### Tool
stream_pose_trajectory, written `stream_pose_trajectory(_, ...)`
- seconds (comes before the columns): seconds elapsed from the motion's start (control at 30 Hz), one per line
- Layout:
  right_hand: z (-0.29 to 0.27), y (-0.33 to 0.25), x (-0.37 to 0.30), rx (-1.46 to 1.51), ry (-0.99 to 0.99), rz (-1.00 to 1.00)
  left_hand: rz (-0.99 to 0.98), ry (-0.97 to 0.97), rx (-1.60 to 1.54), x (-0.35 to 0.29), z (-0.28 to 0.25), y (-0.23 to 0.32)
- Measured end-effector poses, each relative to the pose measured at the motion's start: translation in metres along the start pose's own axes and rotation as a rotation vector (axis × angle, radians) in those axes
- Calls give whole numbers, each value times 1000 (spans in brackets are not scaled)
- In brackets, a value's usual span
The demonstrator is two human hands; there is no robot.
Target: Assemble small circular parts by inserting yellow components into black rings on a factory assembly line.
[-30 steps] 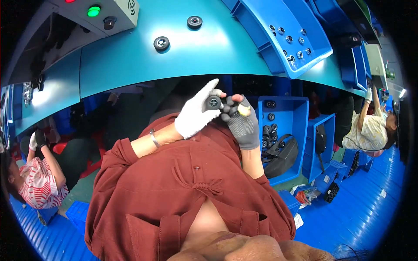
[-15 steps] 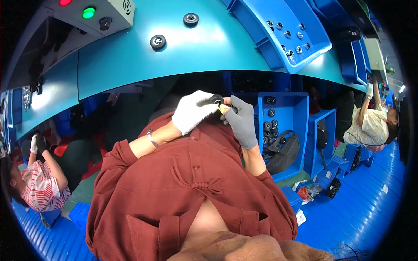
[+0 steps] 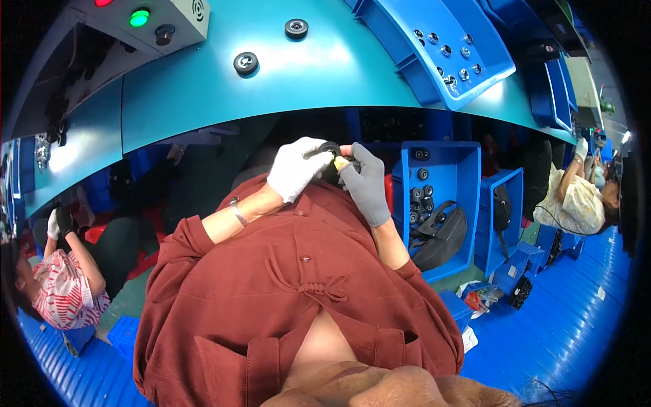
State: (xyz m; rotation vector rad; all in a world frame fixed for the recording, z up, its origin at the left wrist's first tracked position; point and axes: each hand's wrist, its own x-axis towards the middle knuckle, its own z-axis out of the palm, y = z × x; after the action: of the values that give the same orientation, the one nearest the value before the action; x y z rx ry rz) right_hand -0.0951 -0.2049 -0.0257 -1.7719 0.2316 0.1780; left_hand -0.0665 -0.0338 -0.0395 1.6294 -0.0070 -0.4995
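Note:
In front of my waist, my left hand point(image 3: 295, 169), in a white glove, is closed on a small black wheel point(image 3: 329, 147). The fingers hide much of the wheel. My right hand point(image 3: 366, 182), in a grey glove with a bare fingertip showing, meets it from the right. Between its thumb and fingers is a small yellowish piece point(image 3: 340, 163) right against the wheel; its kind I cannot make out. Two black wheels with light hubs, one wheel point(image 3: 296, 28) farther off and another wheel point(image 3: 246, 64) nearer, lie on the teal table.
A blue bin point(image 3: 468, 95) on the table at right holds several small shiny parts. Beside my right arm, another blue bin point(image 3: 444, 152) contains black wheels and a black bag point(image 3: 444, 237). A control box point(image 3: 183, 17) with lit buttons stands far left. Co-workers sit on both sides.
Both hands have shifted slightly left with the wheel and the yellowish piece, and the wheel is now more covered by my fingers. The table wheels stay put.

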Motion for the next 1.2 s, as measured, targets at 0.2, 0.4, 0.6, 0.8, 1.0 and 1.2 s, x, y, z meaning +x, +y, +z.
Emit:
stream_pose_trajectory(0.2,-9,3,-3,-6,-67,-54,105,-58,145,3,1,-5)
stream_pose_trajectory(0.4,-13,-12,-5,132,-89,114,-70,-186,-108,5,-4,-5)
stream_pose_trajectory(0.6,-23,-10,-4,193,-177,140,-160,-270,-226,8,-7,-11)
stream_pose_trajectory(0.8,-21,-10,-9,137,-140,147,-87,-238,-12,6,-4,-2)
stream_pose_trajectory(1.0,-6,0,-11,112,-20,35,103,-168,80,6,2,-11)
stream_pose_trajectory(1.2,-20,3,-7,261,-151,190,-130,-232,-61,6,-3,-4)
